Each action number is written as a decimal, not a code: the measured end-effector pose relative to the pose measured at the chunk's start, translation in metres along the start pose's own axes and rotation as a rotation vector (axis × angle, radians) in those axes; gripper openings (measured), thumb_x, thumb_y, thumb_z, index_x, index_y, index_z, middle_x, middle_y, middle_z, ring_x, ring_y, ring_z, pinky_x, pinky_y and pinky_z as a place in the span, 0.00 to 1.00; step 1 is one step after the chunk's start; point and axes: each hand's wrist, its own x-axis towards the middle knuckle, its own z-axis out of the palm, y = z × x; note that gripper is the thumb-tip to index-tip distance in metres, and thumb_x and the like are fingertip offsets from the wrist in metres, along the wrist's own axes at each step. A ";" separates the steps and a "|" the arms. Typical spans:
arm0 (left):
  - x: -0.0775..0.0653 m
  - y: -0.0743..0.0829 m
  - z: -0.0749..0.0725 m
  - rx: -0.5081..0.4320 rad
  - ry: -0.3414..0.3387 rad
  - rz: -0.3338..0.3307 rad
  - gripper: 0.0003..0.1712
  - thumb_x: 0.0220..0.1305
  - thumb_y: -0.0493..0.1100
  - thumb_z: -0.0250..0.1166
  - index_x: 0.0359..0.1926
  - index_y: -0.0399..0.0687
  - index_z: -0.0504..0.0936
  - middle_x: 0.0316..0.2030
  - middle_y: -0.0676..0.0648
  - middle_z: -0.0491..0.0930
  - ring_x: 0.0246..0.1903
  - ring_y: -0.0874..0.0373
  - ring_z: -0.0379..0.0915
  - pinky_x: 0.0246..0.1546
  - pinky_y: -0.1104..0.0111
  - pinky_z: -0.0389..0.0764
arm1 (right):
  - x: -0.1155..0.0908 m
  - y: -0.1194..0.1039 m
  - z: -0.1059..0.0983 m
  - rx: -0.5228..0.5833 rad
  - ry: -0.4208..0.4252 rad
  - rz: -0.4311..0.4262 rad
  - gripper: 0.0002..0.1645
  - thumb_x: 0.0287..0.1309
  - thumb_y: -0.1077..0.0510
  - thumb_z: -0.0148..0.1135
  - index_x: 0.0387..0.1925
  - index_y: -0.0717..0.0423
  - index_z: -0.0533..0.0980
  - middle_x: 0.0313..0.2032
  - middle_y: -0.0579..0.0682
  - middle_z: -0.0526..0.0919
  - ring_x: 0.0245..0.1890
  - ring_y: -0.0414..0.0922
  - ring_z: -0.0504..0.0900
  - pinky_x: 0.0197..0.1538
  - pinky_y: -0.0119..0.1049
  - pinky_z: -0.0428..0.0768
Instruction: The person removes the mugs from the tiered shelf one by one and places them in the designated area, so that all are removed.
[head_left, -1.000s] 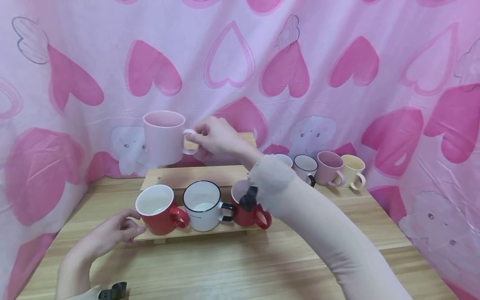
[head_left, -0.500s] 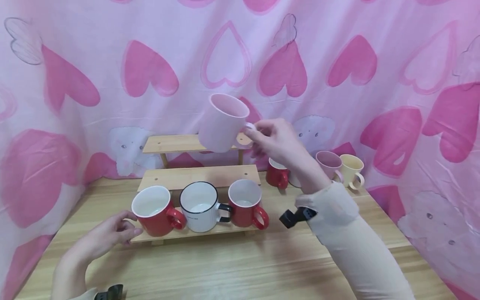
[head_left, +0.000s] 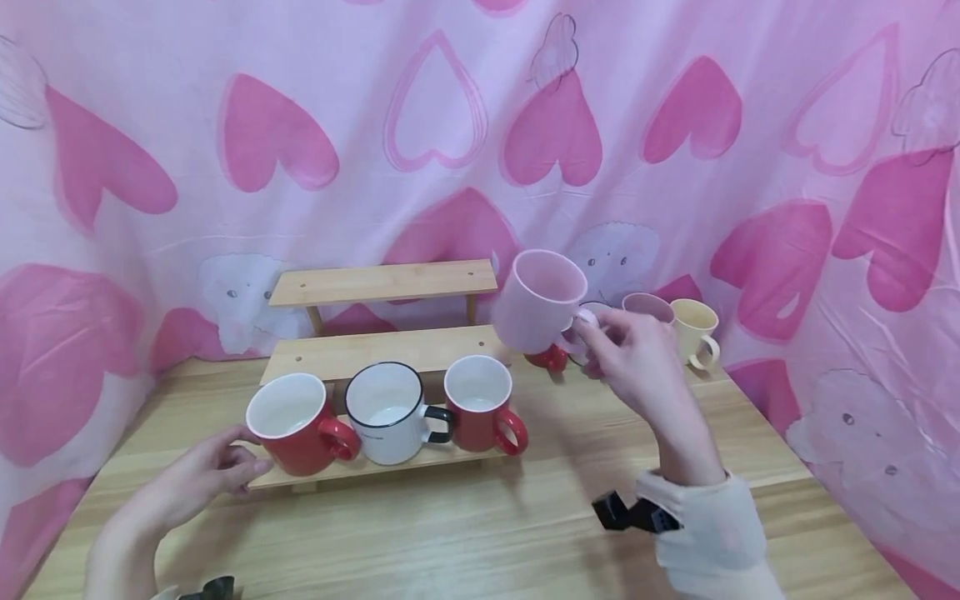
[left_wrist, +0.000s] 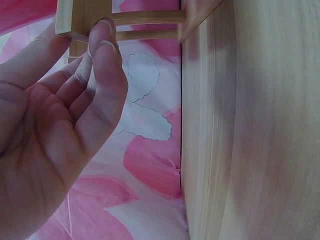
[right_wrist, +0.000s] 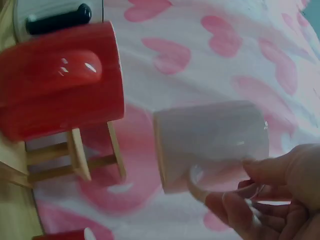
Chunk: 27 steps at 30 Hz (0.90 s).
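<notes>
My right hand grips a light pink mug by its handle, up in the air just right of a three-tier wooden rack. The mug tilts slightly; its side and looped handle show close up in the right wrist view. At the rack's lower left end, my left hand pinches the edge of the bottom shelf between thumb and fingers. On that shelf stand a red mug beside my left fingers, a white mug with black rim and handle, and a second red mug.
Behind my right hand, a yellow mug, a dusky pink mug, a black-rimmed white mug and a partly hidden red mug stand in a row on the wooden table. A pink heart-patterned curtain hangs behind.
My right hand has carried the light pink mug from above the rack's left side rightward and down, past the rack's right end. My left hand stays at the bottom shelf; the view shifts slightly.
</notes>
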 end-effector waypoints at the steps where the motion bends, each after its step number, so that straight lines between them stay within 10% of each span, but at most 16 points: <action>1: -0.001 -0.001 0.000 0.001 0.002 0.002 0.25 0.71 0.41 0.59 0.59 0.27 0.64 0.31 0.44 0.77 0.33 0.51 0.78 0.36 0.65 0.80 | -0.005 0.005 0.001 0.009 0.014 -0.002 0.17 0.66 0.45 0.61 0.39 0.54 0.83 0.23 0.50 0.84 0.21 0.41 0.84 0.29 0.38 0.81; 27: 0.001 0.001 0.004 -0.061 0.015 0.009 0.23 0.69 0.41 0.61 0.56 0.29 0.66 0.31 0.40 0.79 0.30 0.49 0.78 0.34 0.64 0.82 | -0.042 0.080 0.062 -0.068 0.293 0.325 0.14 0.64 0.49 0.62 0.30 0.55 0.84 0.17 0.49 0.83 0.15 0.41 0.78 0.25 0.38 0.67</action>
